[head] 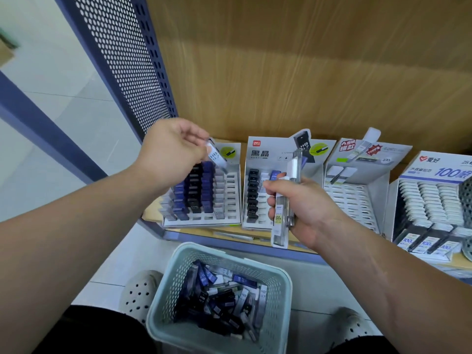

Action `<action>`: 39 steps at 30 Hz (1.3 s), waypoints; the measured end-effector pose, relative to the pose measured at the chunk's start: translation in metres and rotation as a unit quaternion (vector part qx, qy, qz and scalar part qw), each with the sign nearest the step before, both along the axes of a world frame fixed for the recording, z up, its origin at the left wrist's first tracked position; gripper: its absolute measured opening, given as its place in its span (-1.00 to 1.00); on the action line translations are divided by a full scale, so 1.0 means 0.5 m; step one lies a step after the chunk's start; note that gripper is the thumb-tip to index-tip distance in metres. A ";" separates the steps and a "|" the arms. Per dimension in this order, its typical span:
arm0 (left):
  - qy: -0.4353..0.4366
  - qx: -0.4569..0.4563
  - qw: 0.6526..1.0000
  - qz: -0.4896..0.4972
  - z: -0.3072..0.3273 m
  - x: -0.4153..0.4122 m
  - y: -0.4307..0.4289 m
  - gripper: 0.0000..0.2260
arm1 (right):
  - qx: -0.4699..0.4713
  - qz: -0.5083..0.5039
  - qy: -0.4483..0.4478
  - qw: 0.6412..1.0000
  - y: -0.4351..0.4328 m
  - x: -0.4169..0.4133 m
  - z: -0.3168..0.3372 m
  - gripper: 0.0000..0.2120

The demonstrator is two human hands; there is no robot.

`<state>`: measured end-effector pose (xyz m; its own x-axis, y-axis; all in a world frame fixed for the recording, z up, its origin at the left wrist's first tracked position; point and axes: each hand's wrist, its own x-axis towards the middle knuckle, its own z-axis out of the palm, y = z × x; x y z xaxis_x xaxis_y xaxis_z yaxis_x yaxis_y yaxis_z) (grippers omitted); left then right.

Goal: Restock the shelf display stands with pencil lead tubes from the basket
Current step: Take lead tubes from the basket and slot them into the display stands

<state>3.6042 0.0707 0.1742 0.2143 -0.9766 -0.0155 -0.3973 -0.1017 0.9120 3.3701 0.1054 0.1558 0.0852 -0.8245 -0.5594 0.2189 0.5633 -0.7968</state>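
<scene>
Left hand raised over the leftmost stand, thumb and fingertips pinching one white HB tube. The tube is tilted, its lower end just above the stand's right-hand rows. That stand carries blue, black and grey tubes on its left side.

Right hand in front of the second stand, fingers curled round a bundle of clear tubes held near upright, ends projecting above and below the fist. Number in the bundle cannot be told.

Basket on the floor below the shelf edge, holding loose tubes, mostly dark
</scene>
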 end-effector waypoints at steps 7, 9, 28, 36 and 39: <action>-0.140 0.002 0.990 -0.031 -0.074 -0.022 -0.057 -0.82 | 0.010 -0.015 0.004 1.000 -0.016 -0.029 -0.007 -0.76; -0.182 -0.006 0.981 -0.064 -0.093 -0.042 -0.064 -0.83 | 0.008 -0.016 0.004 1.000 -0.019 -0.040 -0.009 -0.75; -0.360 -0.052 0.922 -0.131 -0.127 -0.066 -0.085 -0.87 | -0.005 -0.014 0.012 1.000 -0.022 -0.063 -0.010 -0.72; -0.419 -0.001 0.892 -0.171 -0.144 -0.069 -0.077 -0.67 | -0.002 -0.008 -0.002 1.000 -0.021 -0.068 -0.013 -0.73; -0.431 0.018 0.882 -0.188 -0.145 -0.071 -0.076 -0.64 | 0.006 -0.015 -0.040 0.999 -0.022 -0.066 -0.012 -0.74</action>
